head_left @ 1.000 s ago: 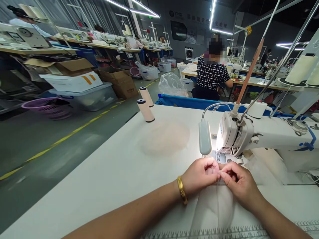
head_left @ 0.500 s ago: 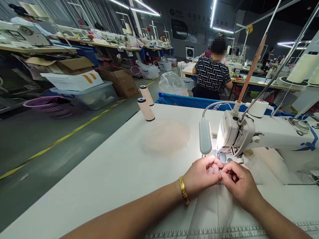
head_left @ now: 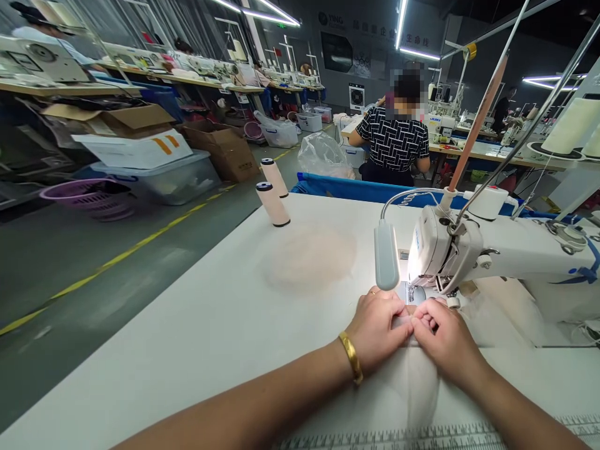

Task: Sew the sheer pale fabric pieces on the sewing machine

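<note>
A sheer white fabric (head_left: 419,390) hangs down toward me from between my fingers, over the table's front part. My left hand (head_left: 380,324), a gold bangle at its wrist, pinches the fabric's upper end. Right beside it my right hand (head_left: 447,331) pinches the same piece, and the fingertips of both nearly touch. Both hands rest just in front of the presser foot (head_left: 414,294) of a white sewing machine (head_left: 450,240). A grey lamp head (head_left: 386,256) lights this spot. The fingers hide the fabric's edge.
Two pale pink thread cones (head_left: 273,205) stand at the table's far left corner. A sheer beige piece (head_left: 312,257) lies on the white table (head_left: 197,350). A printed ruler scale (head_left: 450,432) runs along the front. Beyond the table, a person in a patterned shirt (head_left: 394,144) sits.
Both hands have lowered the fabric toward the machine bed in front of the presser foot. My left hand's fingers have turned over, palm now downward.
</note>
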Demonstrator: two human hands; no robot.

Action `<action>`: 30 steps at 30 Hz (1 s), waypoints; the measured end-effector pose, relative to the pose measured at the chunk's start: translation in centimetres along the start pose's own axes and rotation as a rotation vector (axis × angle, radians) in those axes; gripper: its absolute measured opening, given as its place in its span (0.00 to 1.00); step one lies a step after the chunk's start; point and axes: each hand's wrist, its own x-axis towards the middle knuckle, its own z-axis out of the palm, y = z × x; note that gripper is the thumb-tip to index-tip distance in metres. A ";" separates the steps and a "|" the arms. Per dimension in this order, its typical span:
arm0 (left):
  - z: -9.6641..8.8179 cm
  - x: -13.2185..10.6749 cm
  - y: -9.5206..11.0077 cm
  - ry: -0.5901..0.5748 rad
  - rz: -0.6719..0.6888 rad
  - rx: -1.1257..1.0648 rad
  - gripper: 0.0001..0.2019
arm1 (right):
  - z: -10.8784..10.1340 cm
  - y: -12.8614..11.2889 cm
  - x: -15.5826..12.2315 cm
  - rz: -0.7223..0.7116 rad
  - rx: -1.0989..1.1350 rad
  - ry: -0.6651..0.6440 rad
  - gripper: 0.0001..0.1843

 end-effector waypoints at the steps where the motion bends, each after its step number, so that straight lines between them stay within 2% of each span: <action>1: 0.1 0.0 0.0 0.023 -0.007 0.070 0.08 | 0.1 0.2 0.2 -0.009 -0.030 -0.006 0.09; 3: 0.4 -0.2 0.0 0.095 0.033 0.167 0.07 | 0.2 0.5 0.6 -0.012 -0.077 -0.011 0.10; 6: 0.7 -0.5 -0.3 0.208 0.278 0.253 0.05 | 0.4 1.0 0.9 0.013 -0.116 0.015 0.08; 8: 0.8 -0.7 -0.6 0.228 0.451 0.303 0.09 | 0.5 1.2 0.9 0.013 -0.136 0.048 0.06; 10: 0.9 -0.8 -0.9 0.208 0.531 0.331 0.13 | 0.5 1.3 0.8 -0.009 -0.150 0.073 0.06; 15: 0.9 -0.7 -1.6 0.175 0.534 0.352 0.12 | 0.2 1.6 0.4 -0.101 -0.127 0.063 0.05; 21: 0.8 -0.7 -1.7 0.197 0.532 0.369 0.10 | -0.1 1.8 0.0 -0.239 -0.188 -0.004 0.14; 25: 0.5 -1.0 -1.5 0.165 0.504 0.386 0.04 | -0.1 2.1 0.0 -0.281 -0.262 0.028 0.16; 30: 0.4 -0.9 -1.1 0.119 0.461 0.434 0.05 | -0.3 2.2 0.2 -0.298 -0.335 0.055 0.17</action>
